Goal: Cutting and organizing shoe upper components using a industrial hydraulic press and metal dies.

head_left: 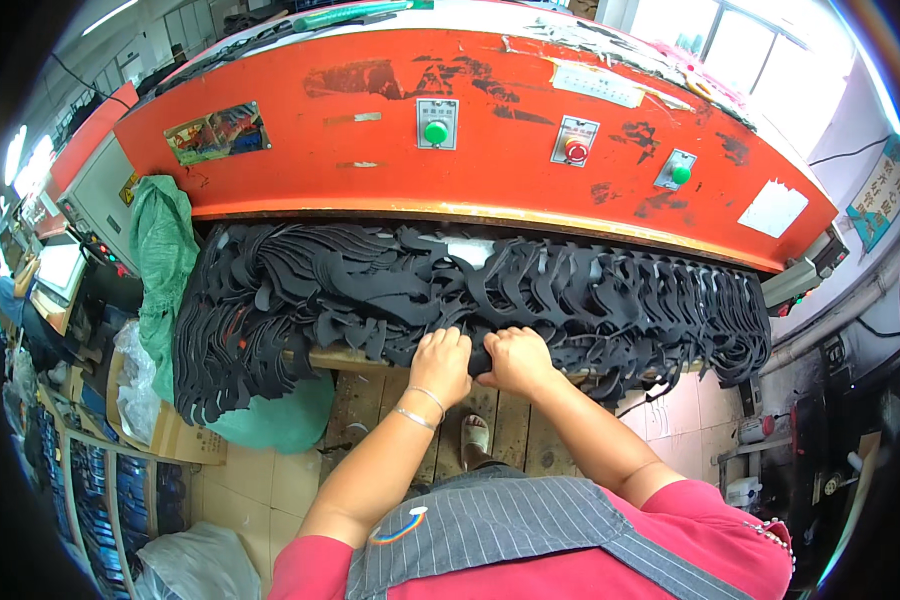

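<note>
A deep heap of black, soft sheet material (pixel 370 280), cut into curved strips and lattices, spreads across the bed of a red machine and hangs over its front edge. Near the middle of that edge, my left hand (pixel 442 366), with a bracelet at its wrist, is closed on the black sheet. Close beside it on the right, my right hand (pixel 517 360) grips the same material with curled fingers. A dark bunched bit of the sheet (pixel 480 354) shows between the two hands. My fingertips are mostly hidden in the folds.
Above the heap stands the machine's red front panel (pixel 350 170), with two green buttons and a red one (pixel 576 150). Green cloth (pixel 162 270) hangs at left, over a carton (pixel 192 440) and a green bag (pixel 280 418). Wooden slats lie underfoot. Another person works far left.
</note>
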`<state>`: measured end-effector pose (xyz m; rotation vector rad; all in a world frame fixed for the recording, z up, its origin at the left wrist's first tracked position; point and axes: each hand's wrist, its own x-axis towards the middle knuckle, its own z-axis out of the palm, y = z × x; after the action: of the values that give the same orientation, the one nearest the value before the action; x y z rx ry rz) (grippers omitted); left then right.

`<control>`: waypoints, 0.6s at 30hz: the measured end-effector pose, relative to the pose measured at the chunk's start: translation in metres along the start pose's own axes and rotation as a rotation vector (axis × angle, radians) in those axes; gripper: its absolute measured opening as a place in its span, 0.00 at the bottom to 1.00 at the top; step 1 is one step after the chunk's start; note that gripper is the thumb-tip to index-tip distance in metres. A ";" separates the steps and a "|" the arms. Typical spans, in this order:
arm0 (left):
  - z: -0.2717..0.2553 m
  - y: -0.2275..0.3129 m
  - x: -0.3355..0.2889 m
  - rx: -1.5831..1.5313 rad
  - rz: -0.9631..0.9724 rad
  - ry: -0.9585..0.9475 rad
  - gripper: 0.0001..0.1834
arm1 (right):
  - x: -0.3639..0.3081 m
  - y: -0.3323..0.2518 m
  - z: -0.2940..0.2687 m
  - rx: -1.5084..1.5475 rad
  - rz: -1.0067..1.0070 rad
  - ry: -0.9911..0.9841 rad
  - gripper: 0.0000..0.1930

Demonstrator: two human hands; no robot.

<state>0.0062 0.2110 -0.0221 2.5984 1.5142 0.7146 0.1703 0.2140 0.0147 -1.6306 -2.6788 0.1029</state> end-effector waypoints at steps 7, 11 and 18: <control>-0.069 0.005 -0.042 -0.314 0.080 -0.643 0.34 | -0.018 0.013 -0.058 0.622 -0.323 -0.570 0.32; -0.110 0.000 0.009 -0.286 -0.092 -0.495 0.30 | 0.040 0.020 -0.060 0.463 -0.327 0.040 0.19; -0.036 -0.041 0.002 0.087 -0.364 -0.444 0.44 | 0.093 0.000 0.040 0.222 -0.351 0.338 0.07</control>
<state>-0.0412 0.2273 -0.0004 2.2256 1.8070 0.0341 0.1256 0.2946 -0.0277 -0.9978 -2.5327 0.1065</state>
